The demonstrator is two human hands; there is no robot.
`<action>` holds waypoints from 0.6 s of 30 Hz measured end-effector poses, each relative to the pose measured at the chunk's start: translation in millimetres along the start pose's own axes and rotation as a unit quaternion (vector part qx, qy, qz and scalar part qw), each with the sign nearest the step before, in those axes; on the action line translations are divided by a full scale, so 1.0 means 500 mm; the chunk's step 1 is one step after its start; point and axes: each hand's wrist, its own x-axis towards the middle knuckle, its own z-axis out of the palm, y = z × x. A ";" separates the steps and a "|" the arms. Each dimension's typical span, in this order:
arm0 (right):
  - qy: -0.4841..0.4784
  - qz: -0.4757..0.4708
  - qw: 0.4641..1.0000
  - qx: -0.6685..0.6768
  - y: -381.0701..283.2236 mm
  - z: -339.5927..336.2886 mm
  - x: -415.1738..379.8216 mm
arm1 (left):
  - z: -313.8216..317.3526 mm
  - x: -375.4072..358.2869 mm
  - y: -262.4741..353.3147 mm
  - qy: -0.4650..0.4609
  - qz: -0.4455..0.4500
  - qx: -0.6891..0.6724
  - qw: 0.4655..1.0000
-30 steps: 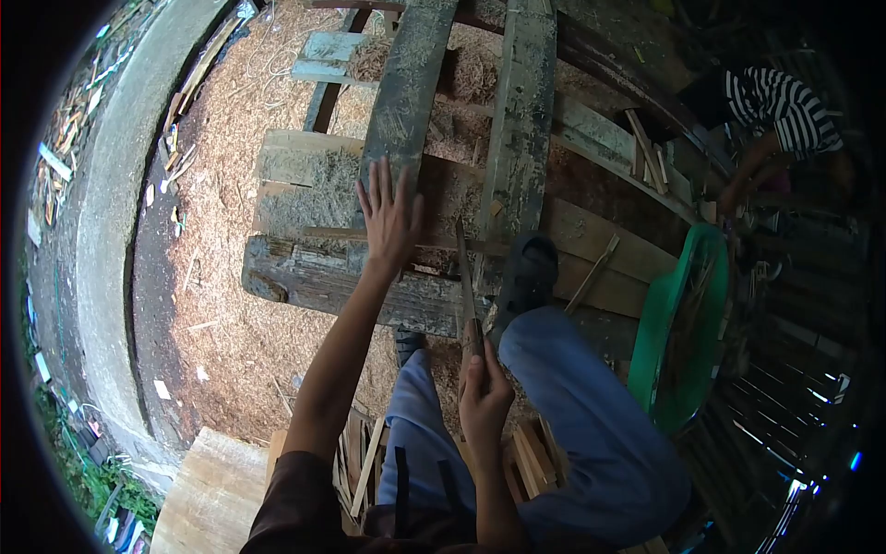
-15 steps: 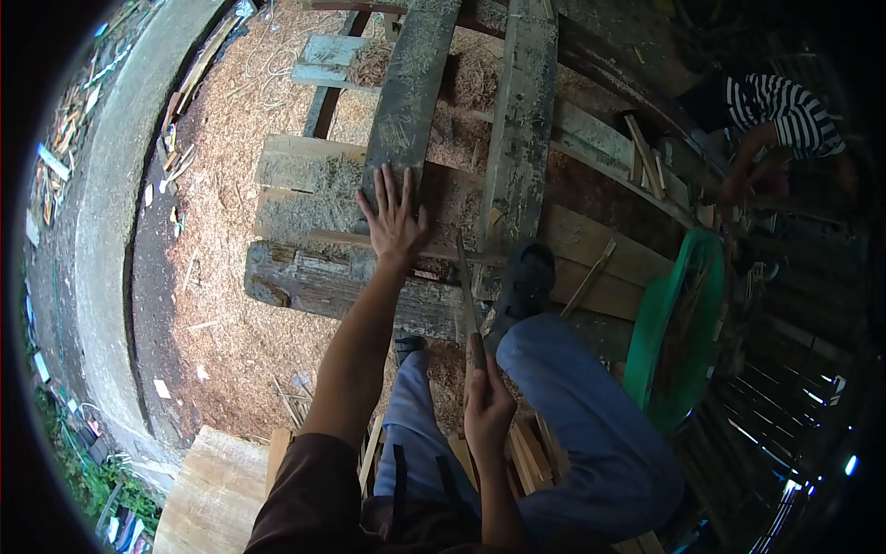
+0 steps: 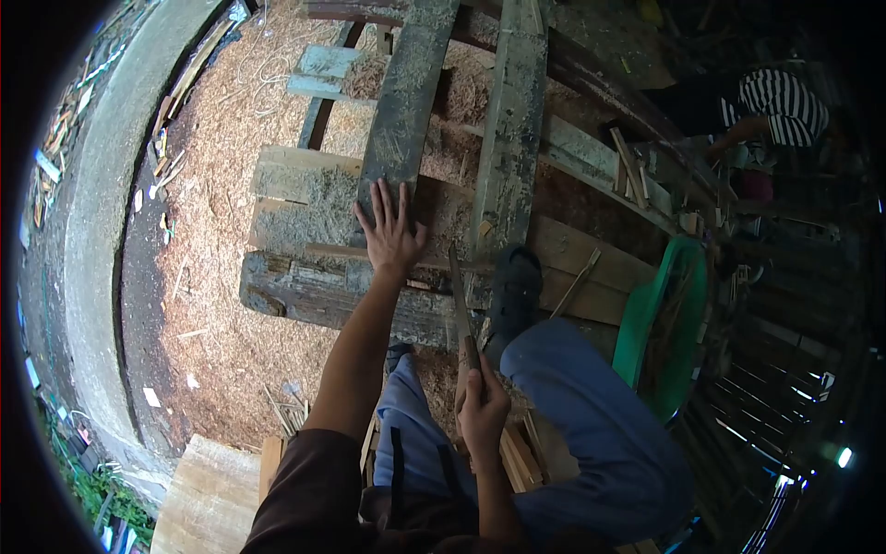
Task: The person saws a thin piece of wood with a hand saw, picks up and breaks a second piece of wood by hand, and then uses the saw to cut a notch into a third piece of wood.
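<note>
L hand (image 3: pixel 391 235) lies flat, fingers spread, palm down on a thin wood strip (image 3: pixel 337 250) that runs across the stacked planks (image 3: pixel 305 198); a sec ago the same hand sat a bit further up the dark upright board (image 3: pixel 403 102), so it has slid slightly toward the body and now seems to press the strip rather than just hover by it. Grip of L hand: open, nothing enclosed, only contact from above. R hand (image 3: pixel 483 411) is closed round the handle of a long knife (image 3: pixel 460 300), blade pointing away from the body, tip near the strip, just right of L thumb; knife pose approx unchanged vs. earlier frames. Judgement: strip is being steadied for the blade, cut not yet begun. Strip lies under L palm and ahead of the blade tip, apart from R hand. Dark shoe (image 3: pixel 515 288) rests on the planks just right of the blade. Sawdust (image 3: pixel 221 305) covers the ground at left. Green tub (image 3: pixel 666 323) at right. Another person in a striped sleeve (image 3: pixel 784 102) works at upper right, well apart.
</note>
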 end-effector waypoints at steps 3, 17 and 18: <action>0.001 0.001 1.000 -0.018 0.009 0.008 -0.012 | -0.006 0.001 -0.003 -0.004 0.004 -0.020 1.000; -0.013 0.027 0.999 0.031 -0.017 -0.007 0.003 | -0.020 0.003 0.005 -0.039 -0.013 0.005 0.999; -0.010 0.036 0.998 0.056 -0.029 -0.011 0.011 | -0.025 0.006 0.002 -0.054 -0.017 0.006 0.998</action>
